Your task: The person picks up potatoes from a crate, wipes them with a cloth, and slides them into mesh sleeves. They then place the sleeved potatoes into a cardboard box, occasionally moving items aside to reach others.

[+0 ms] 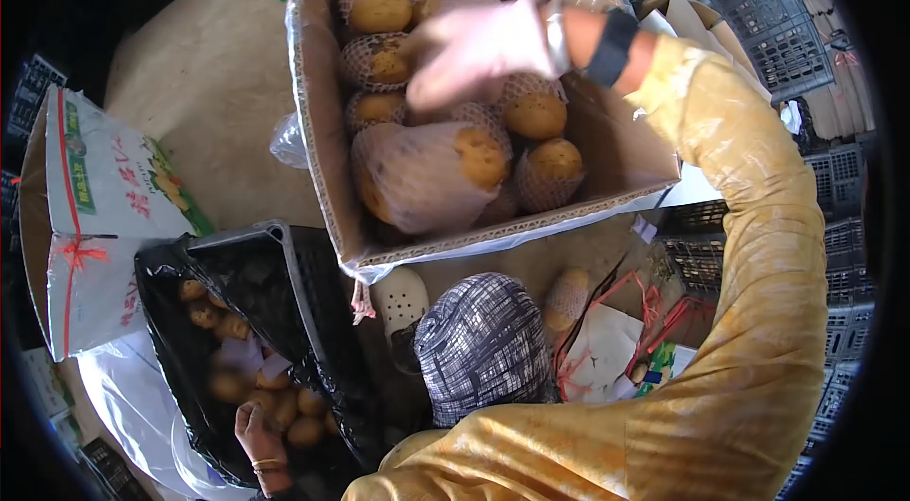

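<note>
My right hand [483, 51], in a pale pink glove, is smeared by motion over an open cardboard box [578, 202]. Its fingers are too blurred to read, and the potatoes under it are partly hidden. Potatoes [536, 112] in white foam net sleeves lie in the box, with a larger wrapped one [431, 174] at the near side. Down at the left, my left hand [254, 430] has its fingers curled together over small bare potatoes [305, 432]. Whatever it may hold is hidden. Those potatoes lie in a crate [294, 288] lined with black plastic [175, 330].
A printed white carton [123, 188] stands left of the crate. A netted potato [567, 299] lies on the floor near red straps [654, 311] and paper scraps. A patterned cloth-covered shape [483, 349] and a light clog [400, 300] are below the box. Black plastic crates [758, 8] line the right.
</note>
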Tool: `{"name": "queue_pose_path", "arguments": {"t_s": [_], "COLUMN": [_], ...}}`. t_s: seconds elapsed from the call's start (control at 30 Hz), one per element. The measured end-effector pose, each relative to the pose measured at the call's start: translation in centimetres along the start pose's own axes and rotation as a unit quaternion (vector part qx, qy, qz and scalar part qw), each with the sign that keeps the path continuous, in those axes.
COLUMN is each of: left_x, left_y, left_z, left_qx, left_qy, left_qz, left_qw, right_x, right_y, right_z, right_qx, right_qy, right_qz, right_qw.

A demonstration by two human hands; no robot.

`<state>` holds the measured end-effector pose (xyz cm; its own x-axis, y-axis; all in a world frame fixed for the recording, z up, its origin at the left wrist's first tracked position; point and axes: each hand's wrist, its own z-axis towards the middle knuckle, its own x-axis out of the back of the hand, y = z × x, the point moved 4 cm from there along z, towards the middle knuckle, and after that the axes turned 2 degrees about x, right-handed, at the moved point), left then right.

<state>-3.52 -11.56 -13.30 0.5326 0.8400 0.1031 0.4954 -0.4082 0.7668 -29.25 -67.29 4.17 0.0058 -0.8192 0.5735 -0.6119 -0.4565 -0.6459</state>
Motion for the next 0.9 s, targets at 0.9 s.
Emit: {"name": "queue_pose_path", "arguments": {"t_s": [0.9], "left_x": [-0.1], "left_y": [-1.1], "left_z": [-0.5], "left_qx": [-0.038], "left_qy": [0.025], "left_qz": [0.026], "left_qw": [0.999], "right_x": [-1.3], "right_y": [-1.3], "right_z": [1.7], "right_qx": [0.080], "right_qy": [0.256], "right_qz": [-0.301], "right_qw": [0.915]}}
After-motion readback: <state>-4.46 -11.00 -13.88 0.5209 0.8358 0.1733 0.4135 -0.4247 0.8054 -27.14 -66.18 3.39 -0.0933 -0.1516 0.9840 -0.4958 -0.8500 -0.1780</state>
